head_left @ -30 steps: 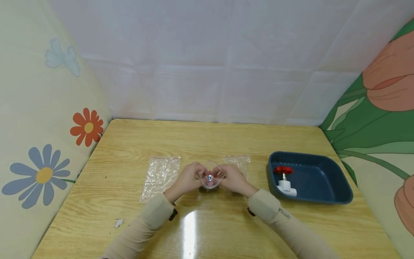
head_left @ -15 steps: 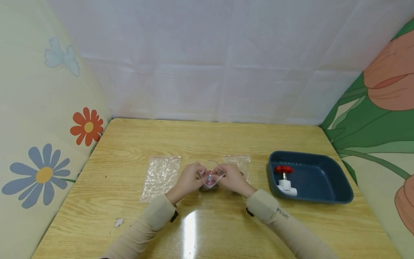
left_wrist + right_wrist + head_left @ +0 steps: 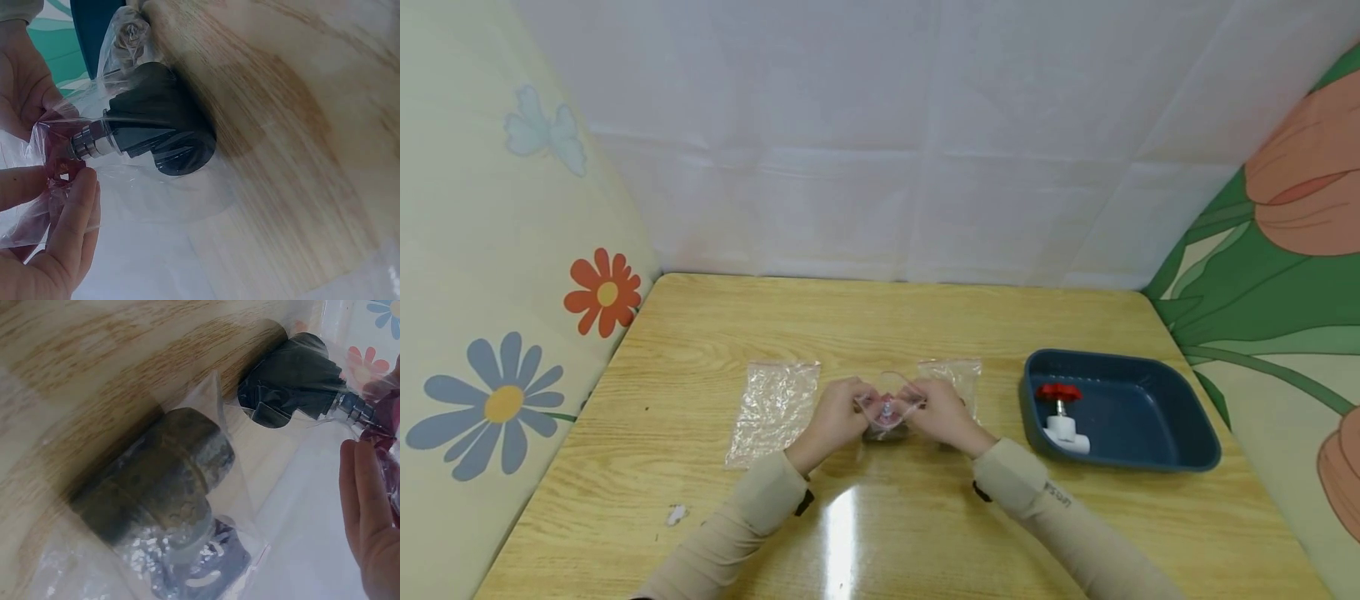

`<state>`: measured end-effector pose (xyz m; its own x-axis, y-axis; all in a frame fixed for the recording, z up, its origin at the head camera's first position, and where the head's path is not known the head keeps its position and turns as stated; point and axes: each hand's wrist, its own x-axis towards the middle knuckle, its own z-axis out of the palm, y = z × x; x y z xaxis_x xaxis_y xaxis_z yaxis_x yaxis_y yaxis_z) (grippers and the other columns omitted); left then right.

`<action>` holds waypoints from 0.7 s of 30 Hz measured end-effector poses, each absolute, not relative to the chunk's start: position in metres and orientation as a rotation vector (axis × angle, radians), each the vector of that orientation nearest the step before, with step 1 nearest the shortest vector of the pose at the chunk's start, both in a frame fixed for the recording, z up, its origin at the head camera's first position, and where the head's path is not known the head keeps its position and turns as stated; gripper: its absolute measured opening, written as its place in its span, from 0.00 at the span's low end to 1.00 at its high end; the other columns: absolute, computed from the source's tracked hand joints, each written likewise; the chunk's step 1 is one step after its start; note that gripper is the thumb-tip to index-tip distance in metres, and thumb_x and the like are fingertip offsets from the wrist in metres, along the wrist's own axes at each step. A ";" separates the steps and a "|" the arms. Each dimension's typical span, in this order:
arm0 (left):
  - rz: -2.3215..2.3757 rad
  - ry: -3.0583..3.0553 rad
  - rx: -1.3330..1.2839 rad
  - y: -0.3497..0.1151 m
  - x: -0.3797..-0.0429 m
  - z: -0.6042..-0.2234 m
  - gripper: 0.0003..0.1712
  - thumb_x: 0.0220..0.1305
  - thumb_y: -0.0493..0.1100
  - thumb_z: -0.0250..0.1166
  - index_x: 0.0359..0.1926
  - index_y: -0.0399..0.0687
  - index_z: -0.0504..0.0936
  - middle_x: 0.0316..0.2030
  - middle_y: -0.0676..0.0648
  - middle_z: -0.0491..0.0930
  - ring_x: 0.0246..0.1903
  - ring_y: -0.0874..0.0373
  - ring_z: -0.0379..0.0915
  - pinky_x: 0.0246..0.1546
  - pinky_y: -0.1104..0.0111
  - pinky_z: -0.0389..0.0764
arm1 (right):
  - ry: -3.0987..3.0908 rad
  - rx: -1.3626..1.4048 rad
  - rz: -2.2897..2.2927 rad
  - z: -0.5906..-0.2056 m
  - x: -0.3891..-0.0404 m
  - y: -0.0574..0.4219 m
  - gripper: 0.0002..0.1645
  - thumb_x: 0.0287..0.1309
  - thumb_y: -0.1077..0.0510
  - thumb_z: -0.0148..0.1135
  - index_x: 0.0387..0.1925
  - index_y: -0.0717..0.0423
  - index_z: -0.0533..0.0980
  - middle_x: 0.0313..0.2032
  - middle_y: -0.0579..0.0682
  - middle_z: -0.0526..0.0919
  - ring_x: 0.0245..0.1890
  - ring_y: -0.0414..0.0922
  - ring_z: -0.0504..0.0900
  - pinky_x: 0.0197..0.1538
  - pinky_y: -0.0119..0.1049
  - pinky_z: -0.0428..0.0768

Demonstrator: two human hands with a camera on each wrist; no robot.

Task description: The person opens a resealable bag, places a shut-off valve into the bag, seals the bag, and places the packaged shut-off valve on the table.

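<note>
Clear plastic bag (image 3: 888, 425) surrounds the dark valve (image 3: 156, 115), which appears to rest on the bench (image 3: 850, 325). Left hand (image 3: 841, 410) and right hand (image 3: 946, 410) pinch the bag's mouth between fingers. Bagging seems in hand; next probably calls for drawing both edges together.

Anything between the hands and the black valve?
Yes: a clear plastic bag surrounds the black valve. Left hand and right hand grip the bag; can't tell if either reaches inside. Nothing else visible intervenes.
</note>
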<state>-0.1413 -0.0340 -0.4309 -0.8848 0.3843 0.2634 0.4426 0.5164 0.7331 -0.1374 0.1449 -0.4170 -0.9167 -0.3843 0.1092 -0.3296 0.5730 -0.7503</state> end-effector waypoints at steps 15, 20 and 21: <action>-1.464 -2.622 -0.682 -0.035 -0.140 -0.435 0.06 0.56 0.35 0.61 0.28 0.36 0.82 0.25 0.45 0.79 0.24 0.56 0.75 0.26 0.74 0.77 | 2.686 -0.465 -1.383 -0.416 -0.138 0.146 0.15 0.58 0.60 0.53 0.16 0.58 0.73 0.18 0.44 0.77 0.17 0.34 0.67 0.21 0.27 0.68; -1.479 -2.582 -0.683 -0.034 -0.141 -0.437 0.07 0.56 0.34 0.59 0.31 0.38 0.84 0.24 0.45 0.79 0.24 0.55 0.75 0.26 0.75 0.77 | 2.600 -0.381 -1.491 -0.417 -0.138 0.146 0.19 0.60 0.61 0.46 0.17 0.62 0.75 0.25 0.51 0.83 0.25 0.40 0.80 0.31 0.30 0.79; -1.485 -2.575 -0.684 -0.034 -0.142 -0.438 0.07 0.56 0.33 0.59 0.31 0.39 0.84 0.24 0.45 0.79 0.24 0.55 0.75 0.25 0.75 0.77 | 2.590 -0.389 -1.503 -0.417 -0.138 0.146 0.19 0.61 0.62 0.46 0.20 0.62 0.78 0.27 0.53 0.84 0.29 0.42 0.82 0.34 0.32 0.80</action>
